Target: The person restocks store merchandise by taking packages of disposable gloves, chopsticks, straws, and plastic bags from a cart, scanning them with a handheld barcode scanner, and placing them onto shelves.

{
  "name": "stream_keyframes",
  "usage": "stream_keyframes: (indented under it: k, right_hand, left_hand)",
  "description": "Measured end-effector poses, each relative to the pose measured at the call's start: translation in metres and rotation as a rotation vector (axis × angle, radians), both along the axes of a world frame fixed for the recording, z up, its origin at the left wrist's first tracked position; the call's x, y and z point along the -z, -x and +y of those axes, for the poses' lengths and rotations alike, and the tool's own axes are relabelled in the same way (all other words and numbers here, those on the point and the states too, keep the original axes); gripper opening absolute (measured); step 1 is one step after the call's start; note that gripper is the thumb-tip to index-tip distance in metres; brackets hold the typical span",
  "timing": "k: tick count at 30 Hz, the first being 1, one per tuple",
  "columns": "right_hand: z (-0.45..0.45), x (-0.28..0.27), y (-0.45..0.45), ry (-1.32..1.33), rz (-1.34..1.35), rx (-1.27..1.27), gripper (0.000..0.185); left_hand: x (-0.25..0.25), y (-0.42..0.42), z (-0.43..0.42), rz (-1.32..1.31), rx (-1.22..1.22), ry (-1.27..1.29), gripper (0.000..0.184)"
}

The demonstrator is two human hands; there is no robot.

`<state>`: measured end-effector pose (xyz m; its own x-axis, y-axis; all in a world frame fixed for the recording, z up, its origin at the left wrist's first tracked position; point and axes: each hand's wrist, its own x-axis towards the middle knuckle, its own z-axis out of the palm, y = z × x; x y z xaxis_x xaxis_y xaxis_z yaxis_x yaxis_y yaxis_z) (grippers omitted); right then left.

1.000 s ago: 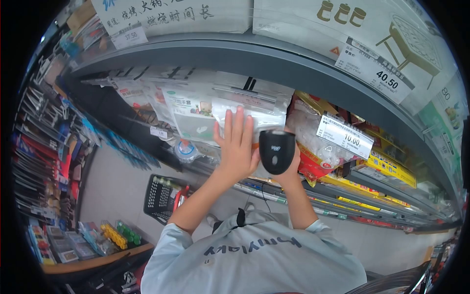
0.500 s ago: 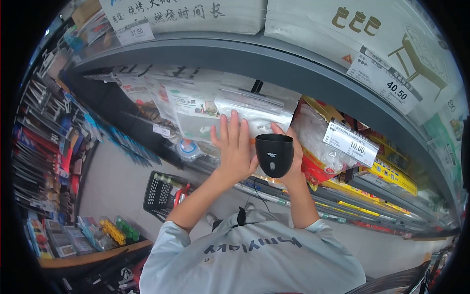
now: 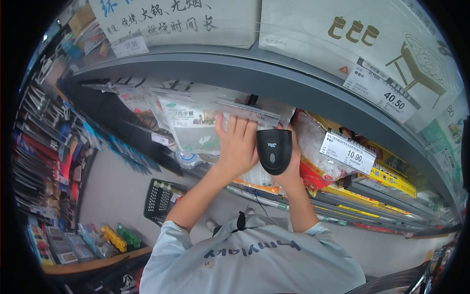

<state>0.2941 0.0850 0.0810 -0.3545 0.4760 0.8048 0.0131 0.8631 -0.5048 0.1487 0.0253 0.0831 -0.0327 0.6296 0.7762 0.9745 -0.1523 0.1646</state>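
The scanner (image 3: 274,151) is in the right hand (image 3: 293,169), whose fingers wrap it from behind; its head could knock the label holder (image 3: 248,110) just above if the hand rose. It looks black and rounded, with a pale logo and a small grey oval. Left of the scanner, the left hand (image 3: 238,147) lies before a translucent packet (image 3: 257,177), fingers stretched upward; I cannot tell whether they grip. Right of the scanner hangs a price tag (image 3: 347,151).
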Motion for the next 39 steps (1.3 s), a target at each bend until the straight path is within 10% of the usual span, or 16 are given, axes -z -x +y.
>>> stream_keyframes:
  k: [16, 39]
  right_hand:
    - [0.003, 0.013, -0.014, 0.007, 0.058, -0.146, 0.07]
    - [-0.009, 0.017, -0.014, 0.15, 0.105, -0.052, 0.055]
  left_hand:
    - [-0.046, 0.058, -0.005, -0.907, 0.427, 0.113, 0.022]
    - [-0.027, 0.045, 0.031, -0.919, 0.305, -0.142, 0.029]
